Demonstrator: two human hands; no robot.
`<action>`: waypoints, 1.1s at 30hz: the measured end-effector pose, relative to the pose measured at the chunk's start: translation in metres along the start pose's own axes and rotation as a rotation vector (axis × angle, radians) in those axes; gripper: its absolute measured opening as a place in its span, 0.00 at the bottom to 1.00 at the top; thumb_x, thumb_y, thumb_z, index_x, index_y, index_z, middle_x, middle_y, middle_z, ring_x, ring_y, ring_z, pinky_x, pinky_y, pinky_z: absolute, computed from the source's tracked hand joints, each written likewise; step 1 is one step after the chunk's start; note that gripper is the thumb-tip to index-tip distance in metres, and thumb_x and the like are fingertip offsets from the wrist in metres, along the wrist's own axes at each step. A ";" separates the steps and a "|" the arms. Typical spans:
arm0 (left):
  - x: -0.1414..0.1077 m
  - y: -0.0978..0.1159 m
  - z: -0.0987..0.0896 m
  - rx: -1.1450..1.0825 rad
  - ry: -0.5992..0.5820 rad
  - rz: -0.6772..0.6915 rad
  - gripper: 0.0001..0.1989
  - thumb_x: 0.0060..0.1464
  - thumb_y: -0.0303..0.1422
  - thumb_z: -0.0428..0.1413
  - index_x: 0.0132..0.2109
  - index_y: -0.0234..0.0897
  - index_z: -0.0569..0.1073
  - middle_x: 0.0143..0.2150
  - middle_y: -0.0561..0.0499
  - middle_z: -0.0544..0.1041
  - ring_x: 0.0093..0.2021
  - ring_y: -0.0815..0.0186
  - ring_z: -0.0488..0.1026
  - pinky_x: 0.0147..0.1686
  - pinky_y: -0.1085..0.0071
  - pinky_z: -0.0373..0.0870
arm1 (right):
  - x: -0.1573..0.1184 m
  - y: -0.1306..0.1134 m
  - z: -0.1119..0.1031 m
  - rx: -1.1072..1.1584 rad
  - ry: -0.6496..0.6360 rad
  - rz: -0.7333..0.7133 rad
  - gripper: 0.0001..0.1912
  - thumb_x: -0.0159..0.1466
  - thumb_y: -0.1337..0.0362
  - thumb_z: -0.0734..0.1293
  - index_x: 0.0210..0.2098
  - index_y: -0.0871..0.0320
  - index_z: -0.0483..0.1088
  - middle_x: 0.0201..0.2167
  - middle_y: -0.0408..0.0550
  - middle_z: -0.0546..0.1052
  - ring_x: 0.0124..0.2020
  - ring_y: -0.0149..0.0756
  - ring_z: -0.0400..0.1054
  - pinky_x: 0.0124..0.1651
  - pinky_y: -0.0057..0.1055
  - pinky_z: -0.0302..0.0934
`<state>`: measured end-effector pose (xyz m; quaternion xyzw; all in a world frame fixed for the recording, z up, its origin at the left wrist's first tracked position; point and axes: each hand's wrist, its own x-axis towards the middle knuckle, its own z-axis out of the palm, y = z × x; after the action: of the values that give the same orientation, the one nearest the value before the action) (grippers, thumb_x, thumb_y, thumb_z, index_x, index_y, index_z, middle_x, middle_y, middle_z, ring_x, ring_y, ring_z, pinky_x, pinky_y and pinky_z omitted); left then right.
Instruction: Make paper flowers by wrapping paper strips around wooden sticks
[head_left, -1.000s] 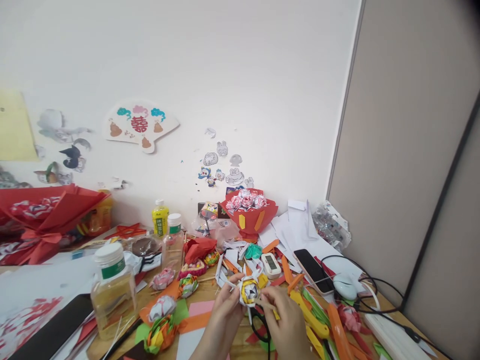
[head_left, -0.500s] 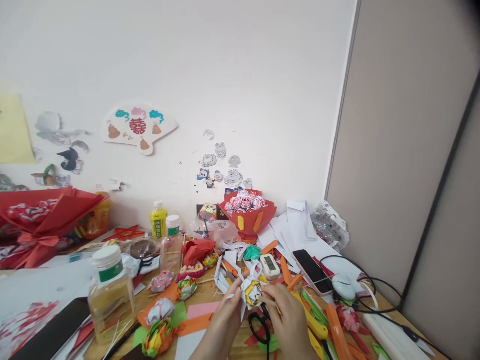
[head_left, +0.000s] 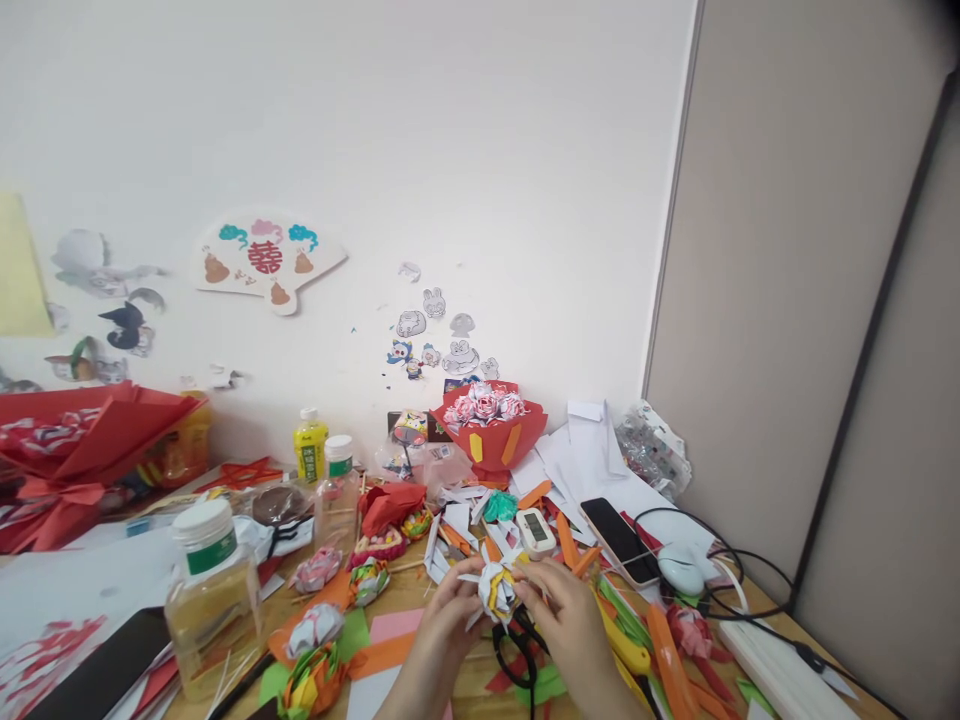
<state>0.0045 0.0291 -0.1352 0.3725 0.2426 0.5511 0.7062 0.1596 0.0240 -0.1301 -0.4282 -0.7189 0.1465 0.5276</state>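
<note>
The left hand [head_left: 450,608] and right hand [head_left: 564,612] are gripping the flower [head_left: 495,588]. Its yellow is showing less than before.

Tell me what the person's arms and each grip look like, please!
The left grip and right grip are ordinary human hands with slim fingers, and no gloves. The left forearm and right forearm are bare where they show: no sleeves, watch or bracelet. I can't tell about rings.

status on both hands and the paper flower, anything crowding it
Left hand and right hand holding. White-and-yellow paper flower between them. Black scissors close by.
</note>
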 end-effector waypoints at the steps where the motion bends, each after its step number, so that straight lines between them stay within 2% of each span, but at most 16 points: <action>1: 0.000 0.000 -0.001 0.007 0.013 -0.005 0.15 0.37 0.30 0.61 0.37 0.41 0.71 0.35 0.52 0.75 0.35 0.65 0.71 0.38 0.71 0.64 | 0.000 0.000 0.000 -0.015 -0.012 -0.009 0.10 0.63 0.62 0.60 0.35 0.56 0.72 0.34 0.48 0.76 0.36 0.37 0.69 0.39 0.28 0.61; 8: 0.001 -0.002 -0.001 0.042 0.072 -0.038 0.12 0.40 0.36 0.62 0.35 0.42 0.70 0.30 0.54 0.74 0.31 0.67 0.70 0.33 0.72 0.64 | 0.000 -0.002 0.003 0.001 -0.074 0.005 0.10 0.62 0.62 0.60 0.32 0.56 0.72 0.31 0.47 0.75 0.33 0.35 0.68 0.38 0.27 0.60; 15: -0.002 0.001 0.002 0.029 0.136 -0.054 0.17 0.36 0.36 0.64 0.37 0.40 0.75 0.35 0.51 0.76 0.36 0.65 0.71 0.37 0.72 0.65 | 0.000 -0.002 0.003 0.100 -0.090 0.097 0.12 0.62 0.59 0.60 0.32 0.58 0.71 0.31 0.48 0.75 0.34 0.36 0.68 0.37 0.27 0.60; 21: -0.001 -0.001 -0.001 0.019 0.147 -0.070 0.18 0.36 0.36 0.64 0.38 0.39 0.77 0.37 0.49 0.78 0.39 0.62 0.72 0.38 0.70 0.66 | 0.003 -0.004 0.003 0.281 -0.090 0.212 0.17 0.59 0.53 0.63 0.24 0.61 0.67 0.22 0.45 0.70 0.26 0.33 0.64 0.31 0.25 0.59; 25: 0.000 -0.002 -0.002 -0.012 0.174 -0.084 0.15 0.37 0.38 0.63 0.36 0.39 0.77 0.37 0.49 0.78 0.42 0.61 0.71 0.38 0.70 0.66 | 0.004 -0.006 0.003 0.321 -0.090 0.266 0.19 0.57 0.50 0.63 0.22 0.60 0.65 0.21 0.42 0.66 0.25 0.32 0.61 0.30 0.25 0.57; 28: -0.002 -0.002 0.000 0.014 0.173 -0.076 0.14 0.37 0.39 0.64 0.34 0.39 0.77 0.35 0.50 0.78 0.39 0.61 0.72 0.37 0.71 0.66 | 0.004 -0.008 0.002 0.380 -0.107 0.295 0.19 0.55 0.49 0.64 0.22 0.60 0.64 0.20 0.42 0.66 0.26 0.32 0.62 0.30 0.26 0.57; 33: -0.004 -0.003 0.004 0.024 0.139 -0.066 0.13 0.39 0.38 0.63 0.34 0.38 0.77 0.30 0.50 0.78 0.32 0.65 0.72 0.33 0.72 0.64 | 0.005 -0.009 0.001 0.501 -0.206 0.333 0.18 0.50 0.51 0.69 0.25 0.60 0.66 0.21 0.40 0.67 0.25 0.30 0.62 0.30 0.25 0.56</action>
<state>0.0085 0.0234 -0.1357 0.3335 0.3095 0.5493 0.7009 0.1545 0.0227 -0.1218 -0.3797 -0.6300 0.4460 0.5099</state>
